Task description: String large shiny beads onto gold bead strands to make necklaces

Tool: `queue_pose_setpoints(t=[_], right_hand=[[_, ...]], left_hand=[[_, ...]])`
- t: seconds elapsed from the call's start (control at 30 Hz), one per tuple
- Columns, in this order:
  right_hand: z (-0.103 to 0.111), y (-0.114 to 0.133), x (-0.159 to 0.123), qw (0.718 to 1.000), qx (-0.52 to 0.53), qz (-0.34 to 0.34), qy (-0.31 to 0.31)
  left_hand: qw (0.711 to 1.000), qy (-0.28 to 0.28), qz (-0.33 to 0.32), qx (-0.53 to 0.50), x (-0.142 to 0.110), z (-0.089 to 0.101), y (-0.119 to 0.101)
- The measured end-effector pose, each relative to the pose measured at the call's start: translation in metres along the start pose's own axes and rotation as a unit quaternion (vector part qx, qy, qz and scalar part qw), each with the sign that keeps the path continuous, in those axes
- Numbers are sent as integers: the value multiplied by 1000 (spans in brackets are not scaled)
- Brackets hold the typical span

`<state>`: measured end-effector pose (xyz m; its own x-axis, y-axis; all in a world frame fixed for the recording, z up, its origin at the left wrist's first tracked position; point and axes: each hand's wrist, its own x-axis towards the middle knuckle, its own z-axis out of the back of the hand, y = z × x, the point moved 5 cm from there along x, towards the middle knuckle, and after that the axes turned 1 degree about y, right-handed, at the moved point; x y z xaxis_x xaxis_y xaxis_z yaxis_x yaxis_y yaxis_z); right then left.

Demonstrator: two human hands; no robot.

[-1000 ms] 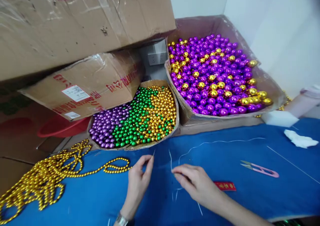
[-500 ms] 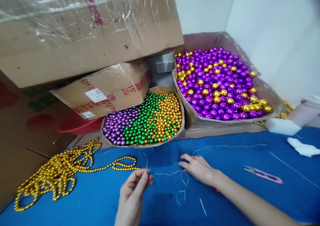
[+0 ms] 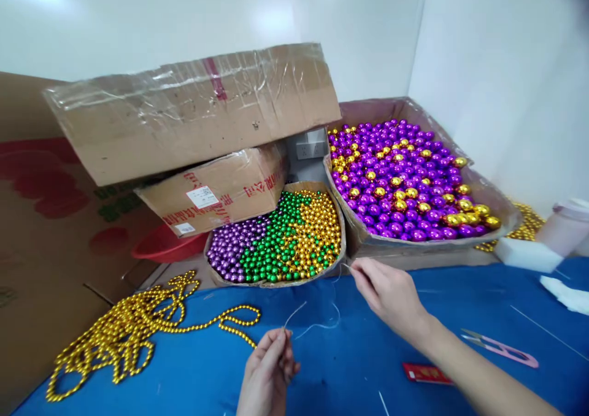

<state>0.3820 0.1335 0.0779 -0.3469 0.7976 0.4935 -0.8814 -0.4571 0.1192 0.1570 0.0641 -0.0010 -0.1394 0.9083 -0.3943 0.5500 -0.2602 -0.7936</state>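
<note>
My left hand (image 3: 271,370) is closed in a pinch near the front of the blue cloth. A short thin thread end (image 3: 295,313) sticks up from between its thumb and forefinger. The tail of a gold bead strand (image 3: 239,335) runs up close to this hand; whether it joins the pinched thread is hidden. My right hand (image 3: 391,290) is raised near the boxes, thumb and fingers pressed together on a thin pale thread, whose tip shows at the fingertips. A loose curve of white thread (image 3: 329,326) lies on the cloth between both hands.
Behind stand a carton of purple, green and gold beads (image 3: 276,284) and a larger carton of purple and gold balls (image 3: 356,235). Pink thread snips (image 3: 510,351) and a red packet (image 3: 426,373) lie at right. A gold bead pile (image 3: 119,324) lies left.
My right hand has lifted from the cloth, pinching thread, and the looped thread has been drawn along. My left hand keeps its pinch. The red packet is uncovered; the view has tilted up.
</note>
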Motion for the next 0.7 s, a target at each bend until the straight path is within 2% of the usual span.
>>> queue_pose_setpoints(t=[0.07, 0.2, 0.27, 0.33, 0.4, 0.5, 0.63, 0.7], right_hand=[[5, 27, -9, 998, 12, 45, -40], [-20, 86, -45, 983, 29, 163, -81], [-31, 103, -61, 975, 34, 197, -101], [-37, 108, -74, 969, 35, 216, -113], [-37, 104, -84, 968, 30, 224, -112], [-28, 80, -98, 972, 17, 219, -89], [-19, 20, -133, 978, -27, 204, -36], [-17, -15, -158, 976, -63, 204, -35]], left_hand=[[1000, 12, 9, -5, 1, -5, 7], [999, 12, 44, -25, 1, -11, 23], [998, 3, 43, -50, 2, -10, 25], [998, -12, 21, -65, 2, -7, 22], [998, -14, -1, -65, 4, -3, 15], [998, -3, -21, -57, 6, 2, 6], [997, -1, -57, -47, 11, 13, -5], [997, -2, -66, -41, 12, 17, -7]])
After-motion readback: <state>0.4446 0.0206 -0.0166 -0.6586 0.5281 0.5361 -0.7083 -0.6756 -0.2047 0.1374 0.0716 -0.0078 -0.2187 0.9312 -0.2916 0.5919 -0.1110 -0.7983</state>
